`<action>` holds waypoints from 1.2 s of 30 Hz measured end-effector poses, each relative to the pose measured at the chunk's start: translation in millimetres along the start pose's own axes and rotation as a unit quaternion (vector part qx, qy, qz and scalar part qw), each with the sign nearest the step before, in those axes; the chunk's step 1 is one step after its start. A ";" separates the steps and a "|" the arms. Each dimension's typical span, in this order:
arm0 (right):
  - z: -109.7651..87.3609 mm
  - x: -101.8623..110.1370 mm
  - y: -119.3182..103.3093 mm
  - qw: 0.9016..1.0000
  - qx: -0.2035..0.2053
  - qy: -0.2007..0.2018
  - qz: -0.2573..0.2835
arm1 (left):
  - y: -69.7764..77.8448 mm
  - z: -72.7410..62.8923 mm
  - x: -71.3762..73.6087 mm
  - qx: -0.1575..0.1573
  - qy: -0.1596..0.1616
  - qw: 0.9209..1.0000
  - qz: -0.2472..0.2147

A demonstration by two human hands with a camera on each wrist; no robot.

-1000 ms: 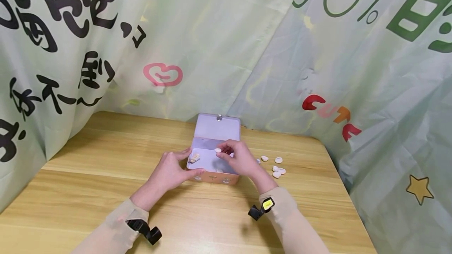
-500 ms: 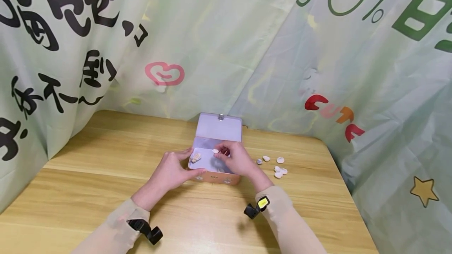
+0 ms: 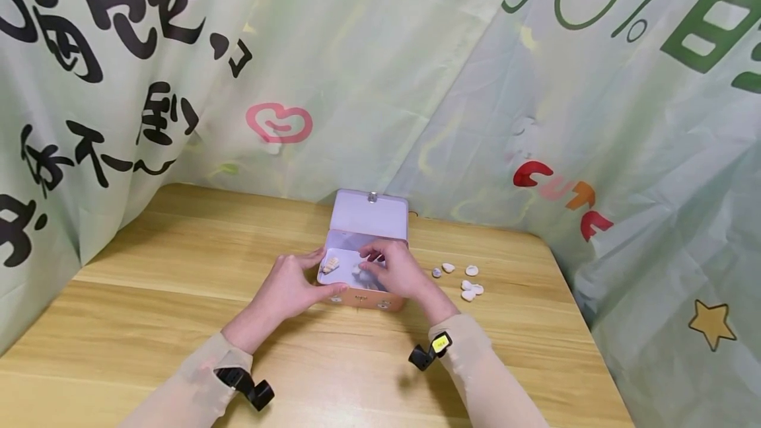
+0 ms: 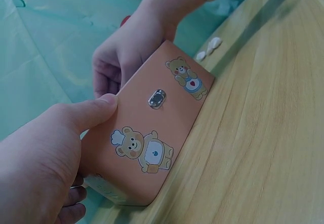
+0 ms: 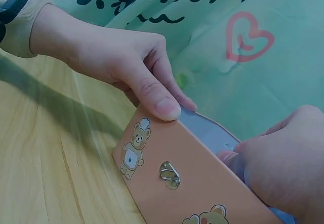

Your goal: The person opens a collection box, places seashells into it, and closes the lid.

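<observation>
An orange tin box (image 3: 359, 299) with bear pictures and a metal clasp (image 4: 157, 99) stands on the table, its lilac-lined lid (image 3: 368, 216) raised. My left hand (image 3: 291, 286) grips its left end, thumb on the front rim and fingers round the side. Inside, a ridged spiral seashell (image 3: 329, 265) lies near the left end. Over the box floor, my right hand (image 3: 397, 273) has thumb and forefinger apart, with a small white seashell (image 3: 357, 270) just below the fingertips. In the right wrist view, the box wall hides the tips of the right hand (image 5: 283, 158).
Right of the box lie white seashells (image 3: 471, 270), a cluster of them (image 3: 470, 289) and a small bluish-grey shell (image 3: 436, 273). A printed curtain (image 3: 380, 84) hangs behind the wooden table (image 3: 178, 269).
My right hand has lowered into the box and its fingers have parted from the white seashell, which was pinched before. The left hand keeps its grip on the box.
</observation>
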State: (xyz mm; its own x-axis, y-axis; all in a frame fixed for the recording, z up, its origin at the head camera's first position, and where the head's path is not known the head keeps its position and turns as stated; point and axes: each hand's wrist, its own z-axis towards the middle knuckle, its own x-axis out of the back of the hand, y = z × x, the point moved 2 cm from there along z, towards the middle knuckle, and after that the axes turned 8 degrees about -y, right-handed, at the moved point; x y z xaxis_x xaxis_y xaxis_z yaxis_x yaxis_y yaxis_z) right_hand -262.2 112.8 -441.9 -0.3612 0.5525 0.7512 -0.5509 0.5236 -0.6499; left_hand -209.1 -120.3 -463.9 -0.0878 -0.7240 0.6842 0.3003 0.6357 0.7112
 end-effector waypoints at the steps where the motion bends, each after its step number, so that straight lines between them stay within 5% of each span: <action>1: -0.6 0.5 0.2 1.000 0.005 -0.001 0.002 | 0.2 0.1 -0.3 -0.001 0.000 1.000 0.001; 16: -30.4 40.3 -0.1 0.998 -0.002 0.048 0.048 | 2.8 -1.2 2.0 0.028 -0.015 0.999 -0.008; 23: -51.8 65.4 15.4 0.995 -0.022 0.086 0.043 | 4.1 -0.8 2.1 0.025 -0.017 0.999 -0.013; 36: -82.3 79.8 56.0 0.995 -0.065 0.076 0.017 | 5.2 -1.4 2.4 0.019 -0.020 0.999 -0.018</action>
State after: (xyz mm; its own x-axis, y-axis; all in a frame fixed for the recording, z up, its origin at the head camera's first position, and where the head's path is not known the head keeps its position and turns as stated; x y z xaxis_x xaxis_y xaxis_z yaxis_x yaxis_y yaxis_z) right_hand -260.0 239.6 -427.9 -0.2542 0.6582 0.7086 -0.4346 0.5767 -0.6917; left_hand -206.5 -119.1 -458.8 -0.1366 -0.7353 0.6639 0.2592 0.6203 0.7403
